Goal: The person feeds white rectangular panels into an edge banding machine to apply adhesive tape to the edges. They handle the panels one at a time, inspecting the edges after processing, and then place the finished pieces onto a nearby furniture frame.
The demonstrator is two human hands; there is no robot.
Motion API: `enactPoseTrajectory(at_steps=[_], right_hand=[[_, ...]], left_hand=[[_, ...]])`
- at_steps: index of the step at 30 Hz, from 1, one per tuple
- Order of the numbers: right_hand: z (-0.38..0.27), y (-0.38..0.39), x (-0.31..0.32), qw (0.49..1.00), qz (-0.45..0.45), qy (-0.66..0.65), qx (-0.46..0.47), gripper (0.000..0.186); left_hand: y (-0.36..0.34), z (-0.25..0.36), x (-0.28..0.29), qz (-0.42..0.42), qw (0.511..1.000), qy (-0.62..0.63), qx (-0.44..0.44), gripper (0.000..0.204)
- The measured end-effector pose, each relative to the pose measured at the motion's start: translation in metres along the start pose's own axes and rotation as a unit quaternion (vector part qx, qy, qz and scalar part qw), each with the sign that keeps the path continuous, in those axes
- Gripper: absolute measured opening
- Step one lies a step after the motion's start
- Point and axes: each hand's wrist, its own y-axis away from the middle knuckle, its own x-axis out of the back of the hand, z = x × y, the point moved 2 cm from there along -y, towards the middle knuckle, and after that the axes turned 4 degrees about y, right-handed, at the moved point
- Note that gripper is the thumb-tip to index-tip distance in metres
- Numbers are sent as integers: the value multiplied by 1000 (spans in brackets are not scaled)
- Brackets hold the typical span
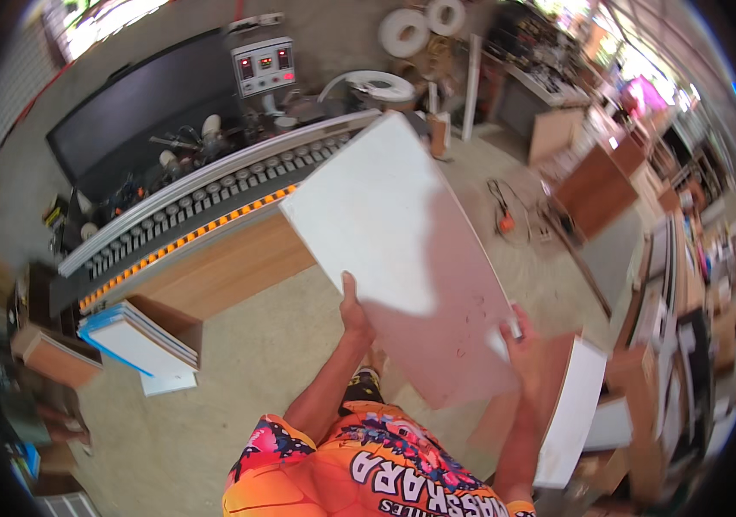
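Note:
A large white rectangular board (377, 220) tilts in front of me, its lower right part in shadow and bearing a few small reddish marks. My left hand (355, 314) is closed on the board's left edge, thumb lying on the white face and the other fingers hidden beneath. On the opposite edge my right hand (520, 345) grips the board near its lower right side. The far corner overlaps the end of a long machine with a row of rollers (213, 200); I cannot tell whether they touch.
An orange-and-black striped strip (191, 234) runs along the machine, below a control box (264, 66). White panels with blue edges (140, 340) lean at the left. Another white panel (572, 414) stands at my right. A cord with an orange part (506, 222) lies on the floor.

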Motion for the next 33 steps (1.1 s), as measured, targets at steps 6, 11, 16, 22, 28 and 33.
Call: enactPoseTrajectory(at_steps=[6, 11, 16, 22, 28, 33], right_hand=[[62, -238, -103, 964, -30, -253, 75, 58], [49, -361, -130, 916, -19, -400, 8, 54], [72, -476, -132, 892, -44, -449, 15, 59], [126, -589, -162, 908, -12, -419, -22, 59], [184, -713, -199, 914, -108, -392, 8, 58], [213, -760, -246, 921, -225, -312, -58, 51]], left_hand=[[-138, -19, -80, 185, 953, -236, -42, 53], [-247, -8, -148, 94, 968, -198, -127, 53], [-358, -49, -194, 46, 966, -171, -187, 28], [-476, -112, -187, 94, 973, -170, -127, 29], [-582, -191, -168, 209, 911, -329, -138, 37], [-593, -221, -118, 321, 862, -384, -84, 44]])
